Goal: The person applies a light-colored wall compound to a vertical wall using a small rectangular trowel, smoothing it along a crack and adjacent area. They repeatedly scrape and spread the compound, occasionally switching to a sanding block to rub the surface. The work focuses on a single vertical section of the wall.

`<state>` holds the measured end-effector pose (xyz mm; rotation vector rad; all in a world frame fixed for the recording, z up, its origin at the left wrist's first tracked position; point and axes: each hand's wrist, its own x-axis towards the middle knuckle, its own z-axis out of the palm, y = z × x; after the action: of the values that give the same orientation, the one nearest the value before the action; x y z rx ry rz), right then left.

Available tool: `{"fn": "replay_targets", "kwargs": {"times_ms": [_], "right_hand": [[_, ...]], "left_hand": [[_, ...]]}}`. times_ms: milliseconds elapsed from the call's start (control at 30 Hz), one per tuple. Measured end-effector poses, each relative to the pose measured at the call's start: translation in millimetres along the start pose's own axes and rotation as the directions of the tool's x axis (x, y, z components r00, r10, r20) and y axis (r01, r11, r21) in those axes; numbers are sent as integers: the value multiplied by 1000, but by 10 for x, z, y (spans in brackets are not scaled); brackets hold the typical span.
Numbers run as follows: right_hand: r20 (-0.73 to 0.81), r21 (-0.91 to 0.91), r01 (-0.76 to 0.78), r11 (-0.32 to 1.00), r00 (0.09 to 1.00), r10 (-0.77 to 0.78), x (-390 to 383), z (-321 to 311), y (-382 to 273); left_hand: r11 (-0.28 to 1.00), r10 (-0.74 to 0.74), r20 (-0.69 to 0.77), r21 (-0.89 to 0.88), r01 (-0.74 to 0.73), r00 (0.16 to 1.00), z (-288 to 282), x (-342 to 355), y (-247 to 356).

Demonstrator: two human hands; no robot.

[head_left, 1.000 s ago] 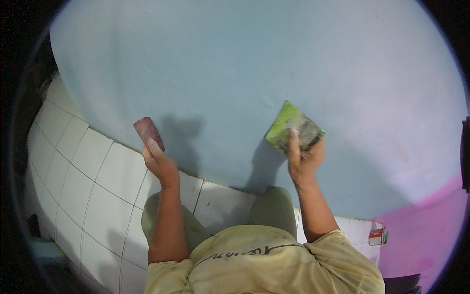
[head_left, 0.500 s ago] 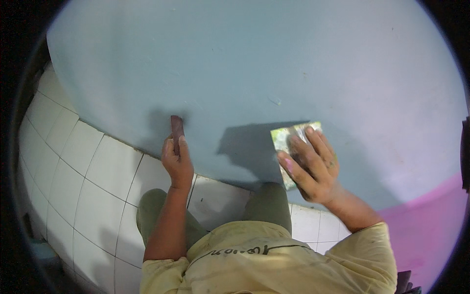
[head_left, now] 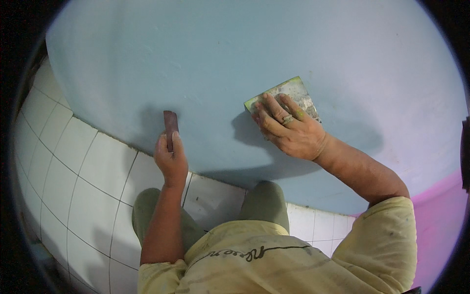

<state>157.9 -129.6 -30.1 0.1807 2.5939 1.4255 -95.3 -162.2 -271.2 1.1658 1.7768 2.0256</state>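
Note:
My right hand (head_left: 293, 128) is closed on a flat, roughly square pad (head_left: 293, 88). Its edge is yellow-green and its face is smeared white and grey; its exact kind is unclear. The pad lies close against the pale blue wall (head_left: 205, 59), but whether it touches all over cannot be told. Spread fingers cover much of it, and a ring shows on one of them. Lower and to the left, my left hand (head_left: 171, 159) grips a narrow, flat, dark reddish-brown strip (head_left: 170, 122) between thumb and fingers. The strip points up, with its lower end hidden in the hand.
White floor tiles (head_left: 90, 188) run along the wall's foot, at left and beneath my legs. A pink wall area (head_left: 443, 220) is at the lower right. Some faint scuffs mark the blue surface. A dark object (head_left: 465, 154) stands at the right rim.
My right hand has moved up and slightly left across the wall with the pad, which has turned. My left hand, still gripping the strip, has shifted only slightly left.

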Motion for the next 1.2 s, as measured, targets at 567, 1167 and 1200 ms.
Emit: {"fn": "replay_targets", "kwargs": {"times_ms": [567,1167,1200], "right_hand": [[-10,74,-25,997,1000,26,-145,-98,37],[3,11,-74,997,997,74,-298,-153,86],[16,23,-81,996,997,81,-268,-158,80]], "left_hand": [[997,-74,-20,5,74,997,-141,118,-41],[998,26,-53,-47,-29,998,-49,169,-31],[997,35,-46,-70,-38,998,-39,175,-4]]}}
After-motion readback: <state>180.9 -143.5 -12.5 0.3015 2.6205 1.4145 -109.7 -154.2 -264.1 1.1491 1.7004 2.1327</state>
